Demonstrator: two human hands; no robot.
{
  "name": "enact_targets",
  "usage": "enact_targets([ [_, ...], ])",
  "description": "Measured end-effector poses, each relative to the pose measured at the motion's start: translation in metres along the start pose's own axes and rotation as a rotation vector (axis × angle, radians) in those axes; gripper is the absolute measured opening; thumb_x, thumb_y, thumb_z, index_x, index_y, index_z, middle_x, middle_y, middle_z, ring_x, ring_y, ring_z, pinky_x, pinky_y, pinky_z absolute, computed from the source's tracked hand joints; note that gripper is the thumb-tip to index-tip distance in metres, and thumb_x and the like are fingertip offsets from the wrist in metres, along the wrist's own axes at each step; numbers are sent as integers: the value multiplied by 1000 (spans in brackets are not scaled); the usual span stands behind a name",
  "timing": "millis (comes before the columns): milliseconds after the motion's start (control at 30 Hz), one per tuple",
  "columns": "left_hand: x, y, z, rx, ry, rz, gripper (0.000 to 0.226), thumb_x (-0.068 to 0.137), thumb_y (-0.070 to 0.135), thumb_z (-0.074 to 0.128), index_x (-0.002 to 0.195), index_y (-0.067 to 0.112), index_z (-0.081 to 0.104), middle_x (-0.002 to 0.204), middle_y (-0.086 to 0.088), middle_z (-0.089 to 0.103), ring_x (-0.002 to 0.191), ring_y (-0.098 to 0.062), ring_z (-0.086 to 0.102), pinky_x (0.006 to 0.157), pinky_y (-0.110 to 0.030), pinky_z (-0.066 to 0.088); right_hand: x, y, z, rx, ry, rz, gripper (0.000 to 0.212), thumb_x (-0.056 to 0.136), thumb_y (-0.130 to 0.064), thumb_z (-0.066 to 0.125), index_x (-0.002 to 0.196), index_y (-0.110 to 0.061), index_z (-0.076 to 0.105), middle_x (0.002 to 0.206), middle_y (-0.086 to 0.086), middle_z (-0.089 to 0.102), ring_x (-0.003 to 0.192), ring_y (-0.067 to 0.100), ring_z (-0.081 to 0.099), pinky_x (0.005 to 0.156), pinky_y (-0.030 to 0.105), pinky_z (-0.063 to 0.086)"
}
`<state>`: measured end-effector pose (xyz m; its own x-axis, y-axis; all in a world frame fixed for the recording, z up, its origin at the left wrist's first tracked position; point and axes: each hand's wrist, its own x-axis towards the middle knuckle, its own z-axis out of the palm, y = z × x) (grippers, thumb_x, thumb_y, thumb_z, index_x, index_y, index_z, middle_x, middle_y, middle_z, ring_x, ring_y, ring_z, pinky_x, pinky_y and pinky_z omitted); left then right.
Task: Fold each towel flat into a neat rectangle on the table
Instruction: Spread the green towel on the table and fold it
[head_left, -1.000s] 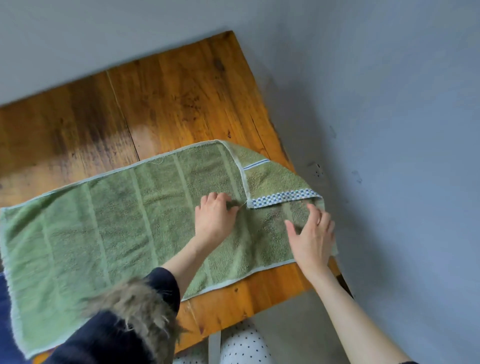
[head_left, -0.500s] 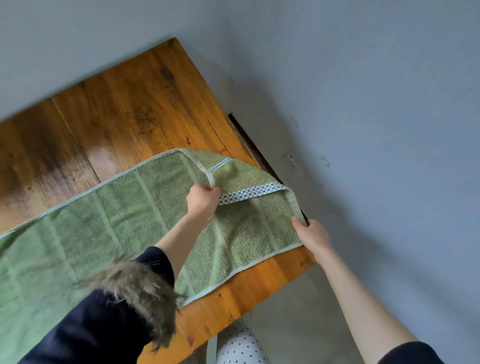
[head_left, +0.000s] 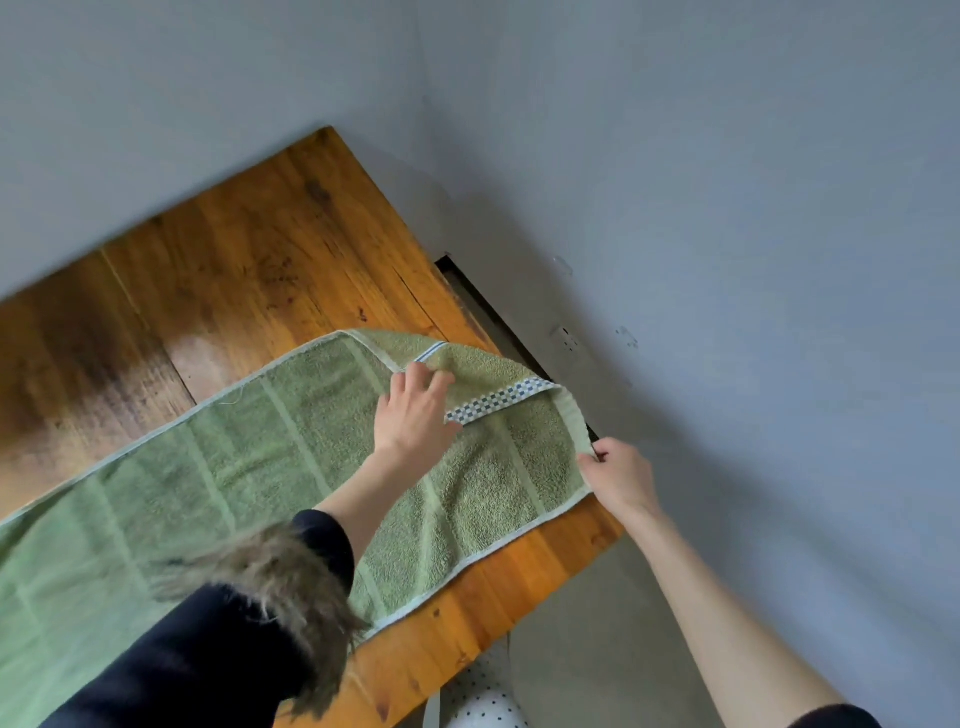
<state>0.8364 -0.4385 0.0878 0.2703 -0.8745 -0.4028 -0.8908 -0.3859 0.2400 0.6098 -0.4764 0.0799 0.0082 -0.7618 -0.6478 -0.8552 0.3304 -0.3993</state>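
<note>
A long green towel (head_left: 249, 457) with pale stripes lies spread across the wooden table (head_left: 249, 260). Its right end is turned over in a small flap showing a blue-and-white checked band (head_left: 498, 402). My left hand (head_left: 415, 410) rests on the towel at the flap's left corner, fingers reaching onto the folded edge. My right hand (head_left: 618, 475) pinches the towel's right edge at the table's right side. The towel's left end runs out of view.
The table stands in a corner against grey walls (head_left: 727, 208), with a dark gap (head_left: 498, 322) along its right edge. A white dotted fabric (head_left: 483, 701) shows below the table's near edge. A fur-trimmed dark sleeve (head_left: 249, 597) covers my left forearm.
My left hand went from lying flat on the towel to the folded flap's corner. My right hand slid from the towel's surface to its right edge and pinched it. The view tilted.
</note>
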Motion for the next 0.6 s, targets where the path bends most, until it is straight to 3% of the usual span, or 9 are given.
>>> enact_targets([
  [67, 0, 0, 11, 74, -47, 9, 59, 82, 39, 66, 132, 19, 40, 139, -10, 32, 128, -29, 33, 105, -44, 35, 0, 4, 2, 5, -35, 24, 26, 93, -25, 53, 105, -2, 57, 70, 3, 59, 51, 13, 44, 51, 25, 35],
  [167, 2, -5, 18, 102, -45, 20, 53, 86, 32, 63, 132, 19, 40, 139, -11, 33, 128, -30, 33, 105, -44, 38, -1, 10, 7, 43, -72, 55, 36, 92, -25, 55, 117, 2, 51, 82, 15, 65, 53, 15, 43, 53, 26, 36],
  [300, 7, -10, 17, 222, 5, 66, 45, 90, 35, 57, 128, 18, 41, 132, -10, 41, 121, -29, 41, 101, -41, 40, 0, 14, 8, 93, -85, 42, 15, 92, -19, 52, 86, -5, 51, 65, 0, 44, 45, 10, 27, 47, 24, 24],
  [400, 6, -2, 18, 325, -3, 45, 46, 90, 43, 52, 126, 16, 41, 129, -12, 44, 118, -31, 45, 97, -43, 39, 1, 17, 6, 116, -83, 26, 18, 93, -19, 51, 97, -3, 56, 72, -6, 51, 44, 10, 30, 46, 24, 27],
  [467, 6, 2, 19, 347, 43, 36, 33, 94, 32, 45, 121, 14, 45, 123, -12, 50, 111, -30, 50, 92, -42, 41, 2, 18, 5, 106, -61, 14, 23, 93, -20, 50, 104, -2, 58, 67, -4, 53, 44, 11, 32, 46, 23, 27],
  [600, 11, 2, 13, 286, 79, 35, 27, 94, 19, 38, 117, 12, 51, 115, -9, 59, 104, -26, 56, 90, -40, 41, 4, 19, 2, 117, 11, -22, 14, 92, -18, 52, 84, -7, 55, 59, -3, 45, 46, 10, 35, 48, 22, 27],
])
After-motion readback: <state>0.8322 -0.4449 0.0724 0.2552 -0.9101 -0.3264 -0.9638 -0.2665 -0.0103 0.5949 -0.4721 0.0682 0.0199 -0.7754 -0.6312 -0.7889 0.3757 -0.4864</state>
